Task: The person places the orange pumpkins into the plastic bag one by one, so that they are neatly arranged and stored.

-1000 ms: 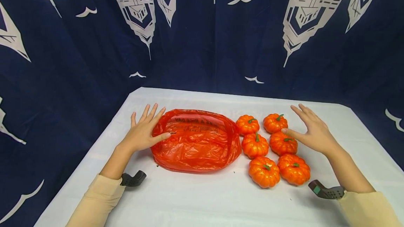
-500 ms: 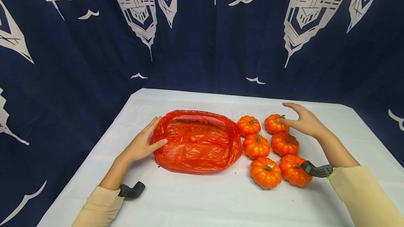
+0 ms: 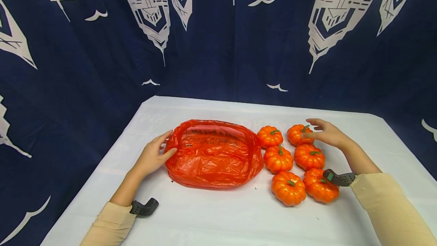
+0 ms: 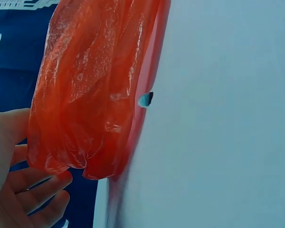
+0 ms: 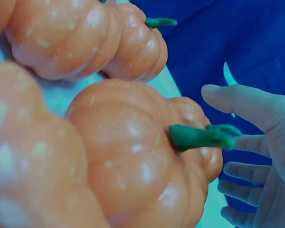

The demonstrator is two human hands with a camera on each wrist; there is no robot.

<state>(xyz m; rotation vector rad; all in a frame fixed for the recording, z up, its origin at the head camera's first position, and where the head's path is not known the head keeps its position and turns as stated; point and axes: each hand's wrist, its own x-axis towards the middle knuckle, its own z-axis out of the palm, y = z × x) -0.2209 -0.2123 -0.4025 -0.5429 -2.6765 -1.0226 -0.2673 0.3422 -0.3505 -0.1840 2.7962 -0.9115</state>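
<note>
A red translucent plastic bag (image 3: 215,158) lies on the white table with its mouth held apart and mirrored printing inside. My left hand (image 3: 151,158) is at the bag's left end, fingers loosely bent beside its rim. In the left wrist view, the fingers (image 4: 40,194) show past the end of the bag (image 4: 85,95). My right hand (image 3: 326,134) reaches to the far right pumpkin (image 3: 296,135), its thumb overlapping that small orange pumpkin. The right wrist view shows the right hand (image 5: 261,156) with thumb and fingers apart, beyond a nearer pumpkin (image 5: 137,152) with a green stem.
Several other pumpkins (image 3: 288,188) stand in two close rows right of the bag, nearly touching its right side. The white table (image 3: 205,215) ends at a dark blue curtain (image 3: 218,56) with white prints. Black wrist cameras (image 3: 145,207) project from both wrists.
My right hand has moved left and down to the far right pumpkin, its fingers bending more. My left hand has lowered to the bag's left end, its spread fingers drawing in.
</note>
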